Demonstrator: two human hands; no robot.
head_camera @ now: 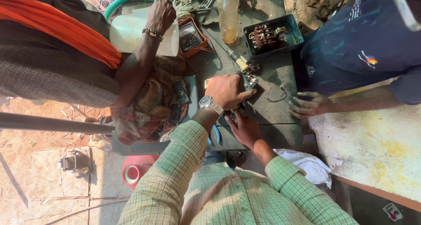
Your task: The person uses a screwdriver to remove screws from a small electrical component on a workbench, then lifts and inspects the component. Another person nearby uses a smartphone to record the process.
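On the dark desk (272,102) there is a small metal part (240,105) with a black bit on it. It sits near the front edge, right in the middle, and is mostly hidden by the two hands. The left hand (228,90), with a silver watch on the wrist, lies on top of it with its fingers curled down, pressing and gripping it. The right hand (244,127) comes from below and its fingers are closed on the same part from underneath.

Just behind the hands lies a tool with a yellow handle (240,62). Farther back stands a clear plastic bottle (228,15) with a blue cap and yellowish liquid in it. Beside the bottle is a dark square box (294,34) holding a brown switch with wires. To the left is an orange meter (191,35) with a grey screen.

Another person's hand (160,13), with a bead band, rests on a white plastic jug (131,33). A third person's dirty hand (309,105) lies flat on the right edge of the desk. A patterned cloth (151,104) is bunched at the left.
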